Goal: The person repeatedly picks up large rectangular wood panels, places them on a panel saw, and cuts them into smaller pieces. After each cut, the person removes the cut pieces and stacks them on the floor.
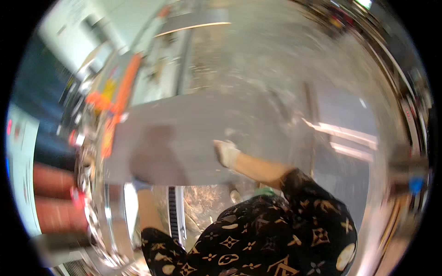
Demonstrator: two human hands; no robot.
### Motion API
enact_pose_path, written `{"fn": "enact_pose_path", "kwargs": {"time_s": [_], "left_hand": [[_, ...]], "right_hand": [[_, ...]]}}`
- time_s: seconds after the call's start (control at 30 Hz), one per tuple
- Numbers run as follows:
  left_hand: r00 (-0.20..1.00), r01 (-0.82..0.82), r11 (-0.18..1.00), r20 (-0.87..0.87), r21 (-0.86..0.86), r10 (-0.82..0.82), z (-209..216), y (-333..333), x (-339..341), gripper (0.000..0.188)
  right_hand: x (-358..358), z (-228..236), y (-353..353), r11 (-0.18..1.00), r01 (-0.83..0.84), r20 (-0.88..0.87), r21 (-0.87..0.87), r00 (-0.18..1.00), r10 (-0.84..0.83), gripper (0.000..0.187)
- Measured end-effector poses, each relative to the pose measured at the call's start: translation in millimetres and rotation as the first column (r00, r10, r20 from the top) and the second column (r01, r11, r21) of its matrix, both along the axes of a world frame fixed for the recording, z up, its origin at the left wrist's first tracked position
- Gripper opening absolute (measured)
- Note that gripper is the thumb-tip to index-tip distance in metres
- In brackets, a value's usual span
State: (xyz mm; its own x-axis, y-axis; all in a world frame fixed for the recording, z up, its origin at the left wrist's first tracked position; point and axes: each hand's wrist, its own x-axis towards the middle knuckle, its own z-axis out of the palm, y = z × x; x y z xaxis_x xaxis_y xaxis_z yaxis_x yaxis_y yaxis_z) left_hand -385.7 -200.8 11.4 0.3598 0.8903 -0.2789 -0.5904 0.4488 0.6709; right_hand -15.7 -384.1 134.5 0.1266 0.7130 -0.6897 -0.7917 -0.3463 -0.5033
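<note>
A large flat grey sheet [198, 115] lies level in front of me, with a dark shadow across its near part. My right hand [225, 154], in a pale glove, grips the sheet's right edge. At the near edge, toward the left, my left hand [142, 185] in a bluish glove holds the sheet; its fingers are mostly hidden and the picture is blurred.
Orange rails [126, 85] and cluttered machine parts run along the left, beside a red block [57, 179]. Another sheet-like panel [343, 119] lies to the right. Beyond the work spreads a stained concrete floor [271, 41]. A dark ribbed track [173, 211] shows below the sheet.
</note>
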Motion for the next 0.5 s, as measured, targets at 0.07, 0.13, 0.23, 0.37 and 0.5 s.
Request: {"fn": "enact_pose_path", "kwargs": {"time_s": [0.07,0.13,0.23,0.37,0.5], "left_hand": [[1.0,-0.026,0.994,0.005,-0.103,0.026,27.1,12.0,57.3,0.055],[0.991,-0.122,0.98,-0.073,-0.158,0.112,46.6,15.7,82.4,0.056],[0.849,-0.383,0.921,-0.418,-0.066,0.323,47.2,-0.8,87.3,0.058],[0.542,-0.598,0.784,-0.637,0.166,0.549,63.6,-75.0,121.3,0.058],[0.292,-0.534,0.676,-0.64,0.508,0.711,32.3,-108.2,117.5,0.048]], "right_hand": [[33.5,-42.9,18.7,0.996,0.092,0.002,0.007,0.996,-0.092,0.026],[66.6,-71.2,12.4,0.997,0.075,0.049,0.018,0.996,-0.076,0.027],[98.9,-59.2,-34.0,0.985,0.076,0.038,0.158,0.996,-0.083,0.013],[235.9,-109.2,-132.1,0.905,0.39,0.07,-0.17,0.921,-0.384,0.04],[363.2,-155.8,-206.4,0.621,0.745,0.149,-0.242,0.661,-0.735,0.047]]}}
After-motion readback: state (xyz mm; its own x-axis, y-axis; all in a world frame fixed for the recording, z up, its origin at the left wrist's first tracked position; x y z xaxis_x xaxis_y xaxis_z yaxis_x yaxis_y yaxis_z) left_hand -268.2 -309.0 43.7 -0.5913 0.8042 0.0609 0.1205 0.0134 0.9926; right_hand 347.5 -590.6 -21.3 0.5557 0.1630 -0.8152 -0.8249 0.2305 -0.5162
